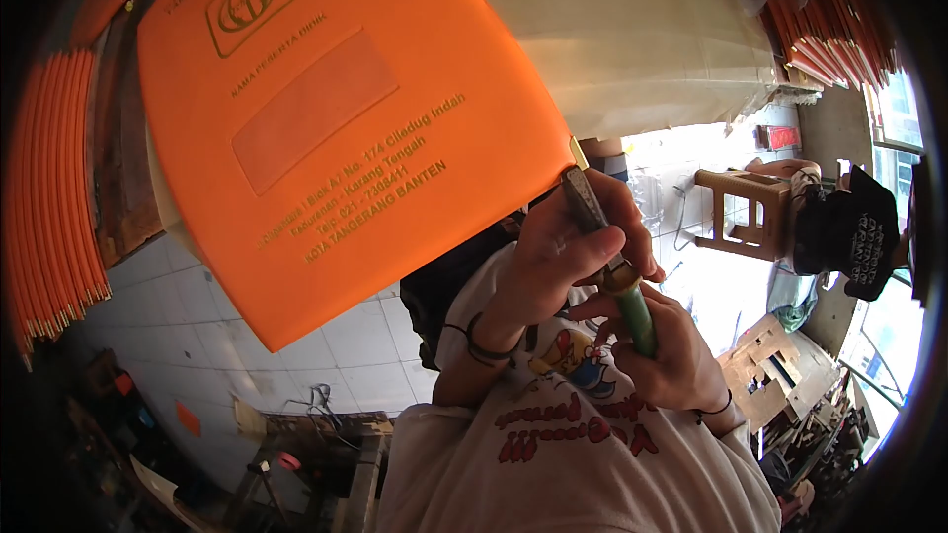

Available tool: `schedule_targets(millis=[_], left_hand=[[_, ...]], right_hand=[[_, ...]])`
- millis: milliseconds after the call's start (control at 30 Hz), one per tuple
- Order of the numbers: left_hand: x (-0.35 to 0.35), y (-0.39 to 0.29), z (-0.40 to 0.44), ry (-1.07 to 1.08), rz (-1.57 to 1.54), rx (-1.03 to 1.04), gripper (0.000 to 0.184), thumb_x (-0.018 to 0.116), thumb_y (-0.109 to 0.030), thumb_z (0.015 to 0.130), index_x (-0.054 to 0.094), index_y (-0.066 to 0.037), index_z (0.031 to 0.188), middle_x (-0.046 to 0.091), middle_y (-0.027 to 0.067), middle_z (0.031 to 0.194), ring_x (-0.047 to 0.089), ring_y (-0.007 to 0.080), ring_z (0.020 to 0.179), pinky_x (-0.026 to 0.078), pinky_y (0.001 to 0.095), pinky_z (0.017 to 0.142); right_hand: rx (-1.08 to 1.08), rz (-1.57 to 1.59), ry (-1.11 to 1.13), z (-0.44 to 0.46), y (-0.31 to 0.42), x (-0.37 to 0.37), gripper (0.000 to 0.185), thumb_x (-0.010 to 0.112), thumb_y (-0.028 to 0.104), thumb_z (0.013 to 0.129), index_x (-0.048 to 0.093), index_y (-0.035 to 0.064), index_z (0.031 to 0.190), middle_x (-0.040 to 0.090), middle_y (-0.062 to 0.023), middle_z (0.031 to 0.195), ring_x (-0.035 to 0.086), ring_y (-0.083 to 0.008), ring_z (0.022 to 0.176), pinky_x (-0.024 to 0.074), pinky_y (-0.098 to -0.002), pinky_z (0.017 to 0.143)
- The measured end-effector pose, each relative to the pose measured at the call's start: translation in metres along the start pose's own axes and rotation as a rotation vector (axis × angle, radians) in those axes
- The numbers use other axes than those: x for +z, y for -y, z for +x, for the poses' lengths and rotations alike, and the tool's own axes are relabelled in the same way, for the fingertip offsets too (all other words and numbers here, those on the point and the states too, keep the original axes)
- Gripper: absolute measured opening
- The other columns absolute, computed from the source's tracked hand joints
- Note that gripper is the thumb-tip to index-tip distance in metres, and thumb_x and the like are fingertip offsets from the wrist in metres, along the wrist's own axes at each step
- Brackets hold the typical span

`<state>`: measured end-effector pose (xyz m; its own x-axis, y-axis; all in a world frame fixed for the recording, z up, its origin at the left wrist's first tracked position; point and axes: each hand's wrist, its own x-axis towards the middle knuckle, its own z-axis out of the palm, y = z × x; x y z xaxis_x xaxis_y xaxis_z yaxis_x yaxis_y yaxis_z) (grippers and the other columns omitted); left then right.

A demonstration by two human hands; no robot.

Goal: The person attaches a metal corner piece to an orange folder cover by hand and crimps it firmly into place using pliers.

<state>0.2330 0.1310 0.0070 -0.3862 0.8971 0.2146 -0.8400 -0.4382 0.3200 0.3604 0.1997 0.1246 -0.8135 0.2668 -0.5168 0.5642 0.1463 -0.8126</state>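
Note:
My right hand [676, 355] is closed round the green handle [638, 321] of a hand tool, whose exact kind I cannot make out. The tool has a dark metal end [583, 199] and a yellowish collar above the handle. Higher up, my left hand [573, 247] is closed about the tool's metal part, thumb across it. The metal tip lies by the lower right corner of an orange folder cover [425, 207] with gold print and a clear window. A gold-coloured metal corner piece [579, 152] sticks out at that corner.
Orange covers with metal corners stand stacked at left [59, 197], and more orange covers [834, 35] lie at upper right. A pale sheeted surface [632, 30] runs under the cover. Another person [849, 227] sits near a plastic stool [736, 212]. Wood scraps [780, 370] lie at lower right.

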Motion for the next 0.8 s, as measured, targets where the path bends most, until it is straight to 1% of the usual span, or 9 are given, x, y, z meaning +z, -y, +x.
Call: schedule_targets(millis=[33,100,167,267,333,400,467,567,800], left_hand=[[0.0,0.0,0.0,0.002,0.012,-0.001,0.017,0.051,-0.006,0.1,0.048,0.001,0.115,0.065,0.015,0.093,0.068,0.0217,0.089,0.058,0.043,0.086],[-0.001,-0.001,-0.002,0.007,0.037,-0.004,0.017,0.049,-0.005,0.101,0.047,0.002,0.117,0.065,0.0148,0.094,0.068,0.0222,0.091,0.058,0.0433,0.087],[0.0,0.002,-0.002,0.008,0.013,0.018,0.02,0.048,-0.004,0.101,0.044,0.001,0.119,0.066,0.0156,0.095,0.068,0.023,0.093,0.057,0.0434,0.088],[0.001,0.002,-0.002,-0.003,0.035,0.017,0.022,0.046,-0.004,0.101,0.041,0.001,0.122,0.066,0.0176,0.098,0.068,0.0251,0.096,0.056,0.0449,0.092],[0.002,0.001,-0.001,-0.015,0.058,0.016,0.023,0.045,-0.004,0.101,0.039,0.0,0.123,0.067,0.0195,0.099,0.068,0.0268,0.098,0.055,0.0465,0.094],[0.006,0.001,-0.001,-0.03,0.069,0.019,0.023,0.044,-0.006,0.102,0.038,0.0,0.123,0.067,0.0216,0.1,0.068,0.0287,0.099,0.053,0.048,0.096],[0.008,0.001,0.0,-0.034,0.102,0.043,0.022,0.043,-0.006,0.102,0.038,-0.001,0.123,0.067,0.023,0.101,0.069,0.0307,0.1,0.053,0.0498,0.098],[0.013,0.004,-0.001,-0.07,0.077,0.072,0.02,0.042,-0.007,0.101,0.037,-0.002,0.12,0.067,0.0244,0.1,0.07,0.033,0.098,0.054,0.0504,0.097],[0.015,0.008,-0.002,-0.116,0.031,0.091,0.012,0.04,-0.005,0.101,0.034,-0.005,0.112,0.066,0.0238,0.097,0.071,0.0333,0.092,0.058,0.0485,0.09]], right_hand=[[0.005,-0.022,0.031,0.0,0.001,-0.004,0.049,0.049,-0.008,0.071,0.064,-0.0032,0.117,0.066,-0.0153,0.111,0.065,-0.0214,0.091,0.0525,-0.0343,0.081],[0.038,-0.011,0.045,-0.002,-0.002,-0.006,0.051,0.052,-0.007,0.073,0.06,-0.0033,0.123,0.065,-0.0172,0.113,0.065,-0.0281,0.095,0.0517,-0.0374,0.085],[0.096,0.05,0.011,-0.006,-0.011,-0.003,0.054,0.057,-0.005,0.077,0.055,-0.0028,0.13,0.065,-0.021,0.114,0.065,-0.0411,0.102,0.0501,-0.0436,0.092],[0.075,0.185,-0.16,-0.007,-0.01,0.007,0.056,0.059,-0.006,0.078,0.05,-0.0034,0.133,0.066,-0.0203,0.106,0.066,-0.0404,0.095,0.0514,-0.0425,0.088],[-0.003,0.244,-0.205,-0.006,-0.015,0.011,0.051,0.061,-0.002,0.08,0.05,-0.0024,0.13,0.066,-0.0206,0.103,0.067,-0.0392,0.094,0.0512,-0.0419,0.084],[0.053,0.18,-0.11,-0.003,-0.012,0.005,0.047,0.062,0.003,0.081,0.051,-0.0014,0.126,0.065,-0.021,0.1,0.067,-0.0388,0.092,0.0506,-0.0422,0.081],[0.237,-0.003,0.122,0.003,0.002,-0.014,0.043,0.064,0.007,0.081,0.051,-0.0004,0.122,0.065,-0.0216,0.097,0.067,-0.0392,0.09,0.0495,-0.0432,0.078],[0.095,0.006,0.051,0.003,-0.008,-0.01,0.038,0.064,0.012,0.082,0.052,0.0001,0.116,0.063,-0.0218,0.092,0.065,-0.042,0.088,0.0479,-0.0455,0.076],[0.101,-0.03,0.041,0.005,-0.013,-0.008,0.035,0.064,0.012,0.082,0.052,0.0005,0.112,0.061,-0.0214,0.089,0.064,-0.0425,0.087,0.0476,-0.0473,0.078]])
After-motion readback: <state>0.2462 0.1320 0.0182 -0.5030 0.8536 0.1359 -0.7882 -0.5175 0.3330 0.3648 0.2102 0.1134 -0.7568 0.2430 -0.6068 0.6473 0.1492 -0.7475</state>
